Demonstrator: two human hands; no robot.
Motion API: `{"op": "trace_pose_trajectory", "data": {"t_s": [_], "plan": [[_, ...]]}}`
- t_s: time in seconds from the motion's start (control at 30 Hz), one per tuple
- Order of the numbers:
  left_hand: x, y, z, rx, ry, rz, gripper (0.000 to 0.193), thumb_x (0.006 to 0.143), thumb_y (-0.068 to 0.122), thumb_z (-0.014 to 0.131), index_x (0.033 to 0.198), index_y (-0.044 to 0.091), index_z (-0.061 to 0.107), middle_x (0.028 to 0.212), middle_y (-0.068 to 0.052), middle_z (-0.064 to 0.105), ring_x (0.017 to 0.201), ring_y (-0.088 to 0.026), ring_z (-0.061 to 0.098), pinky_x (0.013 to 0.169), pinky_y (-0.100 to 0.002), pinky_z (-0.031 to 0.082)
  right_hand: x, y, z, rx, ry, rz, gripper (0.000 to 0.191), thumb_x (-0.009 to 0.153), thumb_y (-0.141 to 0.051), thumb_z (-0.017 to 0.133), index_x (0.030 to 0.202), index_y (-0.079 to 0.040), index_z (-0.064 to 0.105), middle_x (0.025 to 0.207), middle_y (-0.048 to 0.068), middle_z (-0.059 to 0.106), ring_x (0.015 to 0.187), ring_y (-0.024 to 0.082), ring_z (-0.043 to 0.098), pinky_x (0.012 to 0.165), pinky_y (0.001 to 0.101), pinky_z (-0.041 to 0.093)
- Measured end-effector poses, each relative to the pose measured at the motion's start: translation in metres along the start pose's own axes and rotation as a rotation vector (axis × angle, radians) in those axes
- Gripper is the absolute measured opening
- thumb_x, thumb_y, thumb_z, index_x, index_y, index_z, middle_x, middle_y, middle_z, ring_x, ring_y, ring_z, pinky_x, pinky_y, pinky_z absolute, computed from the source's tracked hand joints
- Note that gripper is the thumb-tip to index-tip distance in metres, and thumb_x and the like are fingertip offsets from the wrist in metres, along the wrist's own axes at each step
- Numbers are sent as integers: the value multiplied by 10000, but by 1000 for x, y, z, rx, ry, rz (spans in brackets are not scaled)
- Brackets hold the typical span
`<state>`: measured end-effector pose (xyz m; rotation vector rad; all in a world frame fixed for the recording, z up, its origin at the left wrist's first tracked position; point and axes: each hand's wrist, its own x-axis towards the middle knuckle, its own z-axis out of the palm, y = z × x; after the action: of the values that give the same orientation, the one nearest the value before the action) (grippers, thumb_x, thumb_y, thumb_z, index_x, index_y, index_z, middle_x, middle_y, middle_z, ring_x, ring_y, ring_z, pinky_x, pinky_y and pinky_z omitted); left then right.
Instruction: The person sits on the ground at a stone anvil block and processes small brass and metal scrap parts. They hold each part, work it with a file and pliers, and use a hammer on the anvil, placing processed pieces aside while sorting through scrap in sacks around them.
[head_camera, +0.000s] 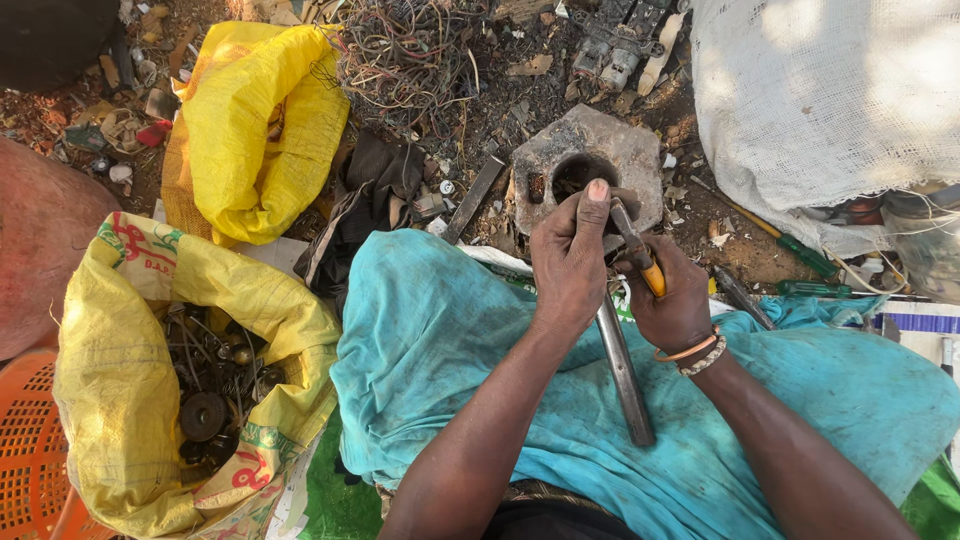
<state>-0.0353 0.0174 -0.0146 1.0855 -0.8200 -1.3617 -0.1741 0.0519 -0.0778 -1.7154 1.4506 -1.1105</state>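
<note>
A: What are the hands doing?

B: The right hand (672, 300) grips an orange-handled tool (637, 247); the left hand (570, 255) is closed over its tip at the hollowed stone block (590, 165), twelve o'clock of the teal cloth (430, 340). A metal bar (622, 370) lies beneath them.

A: And the bags?

B: An open yellow sack with red and green print (130, 400) holds dark metal parts at eight o'clock; a plain yellow bag (255, 130) lies crumpled at ten o'clock; a white woven sack (810, 100) bulges at two o'clock.

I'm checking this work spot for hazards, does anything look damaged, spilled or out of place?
Yes. A tangle of stripped wires sprawls loose over the dirt, and the grey block under the left hand has chipped, uneven edges. A green-handled screwdriver lies loose on the ground beside the right hand.
</note>
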Motion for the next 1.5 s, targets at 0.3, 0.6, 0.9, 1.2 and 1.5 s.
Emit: {"op": "trace_pose_trajectory", "data": {"t_s": [0.3, 0.6, 0.9, 1.2, 1.5], "plan": [[-8, -4, -6, -372, -52, -147, 396, 1076, 344, 600, 1019, -26, 729, 911, -75, 720, 769, -128, 669, 707, -310, 572, -4, 2, -3, -151, 30, -73, 327, 870, 7, 740, 1176, 4, 625, 948, 159, 698, 821, 304, 730, 700, 371, 563], [-13, 30, -20, 379, -65, 159, 344, 1101, 310, 515, 1200, 50, 717, 1101, -62, 746, 1032, -164, 683, 922, -317, 542, -2, -1, -4, -39, -53, 35, 241, 956, -110, 738, 1158, -15, 647, 850, 108, 701, 700, 181, 678, 649, 328, 536], [-3, 68, -30, 965, -180, 887, 416, 899, 195, 771, 1270, 39, 663, 1211, -114, 669, 1141, -316, 661, 1021, -426, 538, 0, -7, -7, 208, -136, 50, 287, 953, -245, 657, 1151, -38, 645, 835, 5, 685, 734, 68, 584, 656, 281, 515], [5, 59, -27, 1032, -194, 829, 361, 918, 99, 739, 1264, 33, 660, 1193, -128, 673, 1104, -325, 652, 972, -435, 541, -9, -4, -1, 230, -120, 247, 196, 955, -234, 696, 1018, -51, 667, 726, 2, 609, 679, 66, 508, 601, 286, 461], [-15, 13, -14, 891, -181, 453, 232, 1085, 202, 667, 964, 12, 617, 884, -147, 621, 829, -348, 643, 735, -464, 510, -8, 5, -2, 63, 7, 263, 203, 956, -168, 678, 1109, -36, 653, 694, 51, 631, 607, 109, 558, 545, 326, 465]]}}
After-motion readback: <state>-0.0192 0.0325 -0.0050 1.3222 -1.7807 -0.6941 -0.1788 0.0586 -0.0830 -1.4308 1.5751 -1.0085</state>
